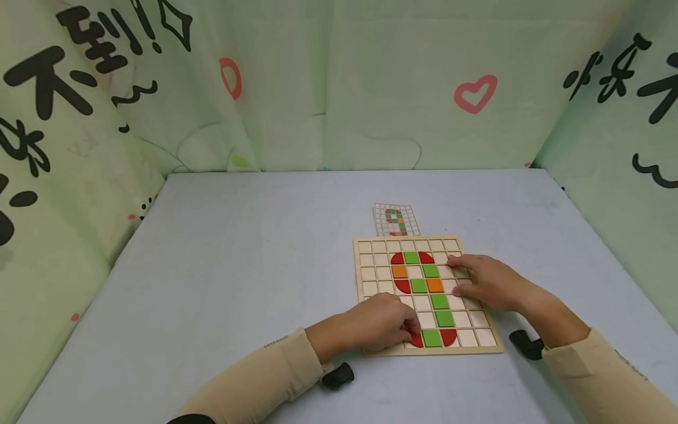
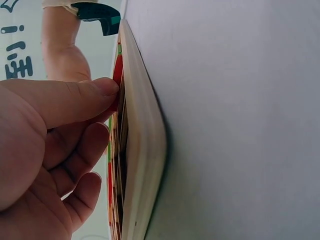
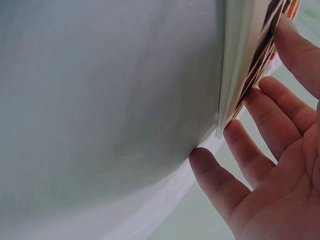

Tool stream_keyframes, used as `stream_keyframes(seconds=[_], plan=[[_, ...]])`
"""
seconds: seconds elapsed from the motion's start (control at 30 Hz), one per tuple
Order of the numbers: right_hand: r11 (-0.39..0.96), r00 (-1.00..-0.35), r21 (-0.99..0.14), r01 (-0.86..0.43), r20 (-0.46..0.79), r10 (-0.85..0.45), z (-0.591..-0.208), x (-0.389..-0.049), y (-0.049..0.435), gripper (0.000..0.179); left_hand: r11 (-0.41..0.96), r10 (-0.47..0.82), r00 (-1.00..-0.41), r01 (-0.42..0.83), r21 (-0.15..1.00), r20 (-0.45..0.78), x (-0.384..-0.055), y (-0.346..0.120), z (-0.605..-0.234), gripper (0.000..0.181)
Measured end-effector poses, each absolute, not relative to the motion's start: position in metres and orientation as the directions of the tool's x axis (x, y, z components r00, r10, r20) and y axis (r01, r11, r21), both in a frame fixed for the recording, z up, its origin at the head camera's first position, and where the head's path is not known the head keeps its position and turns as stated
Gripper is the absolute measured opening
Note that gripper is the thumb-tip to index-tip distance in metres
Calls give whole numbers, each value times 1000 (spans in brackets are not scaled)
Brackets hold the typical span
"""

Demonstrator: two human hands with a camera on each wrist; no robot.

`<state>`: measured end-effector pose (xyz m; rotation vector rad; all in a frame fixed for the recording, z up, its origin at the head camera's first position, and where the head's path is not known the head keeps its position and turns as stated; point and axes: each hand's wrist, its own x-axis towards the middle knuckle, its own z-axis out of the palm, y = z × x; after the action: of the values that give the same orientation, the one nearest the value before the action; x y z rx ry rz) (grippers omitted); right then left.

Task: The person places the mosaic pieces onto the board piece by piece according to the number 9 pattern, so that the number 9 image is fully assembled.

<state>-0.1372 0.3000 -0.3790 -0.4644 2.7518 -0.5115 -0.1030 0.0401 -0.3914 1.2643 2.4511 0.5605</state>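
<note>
A wooden grid board [image 1: 477,351] lies on the table, with red, green and orange tiles set in its cells. At the bottom row my left hand [image 1: 378,324] pinches a red tile [image 1: 416,340] with a rounded corner, beside a green tile [image 1: 431,338]. In the left wrist view the thumb [image 2: 102,90] presses on the red tile [image 2: 118,70], while the other fingers curl behind. My right hand [image 1: 492,284] rests on the board's right side with fingers spread. In the right wrist view, some fingertips [image 3: 231,127] are at the board's edge and one touches the table.
Behind the board lies a pattern card [image 1: 381,221] with a similar coloured figure, its near edge hidden by the board. The white table [image 1: 238,253] is enclosed by pale green printed curtains [image 1: 371,88] at the back and sides. Black devices [image 1: 338,376] sit at both wrists.
</note>
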Motion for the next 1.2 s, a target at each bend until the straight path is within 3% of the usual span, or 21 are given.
stream_keyframes(seconds=[0.73,1.2], plan=[[882,-900,-392,-260,-233,-369,-378,-137,299,69,470,855,-513,699,539,-79,-108,35,-393,9],[884,-901,-391,-255,-236,-364,-378,-137,299,69,481,844,-530,683,549,-80,-110,34,-392,5]])
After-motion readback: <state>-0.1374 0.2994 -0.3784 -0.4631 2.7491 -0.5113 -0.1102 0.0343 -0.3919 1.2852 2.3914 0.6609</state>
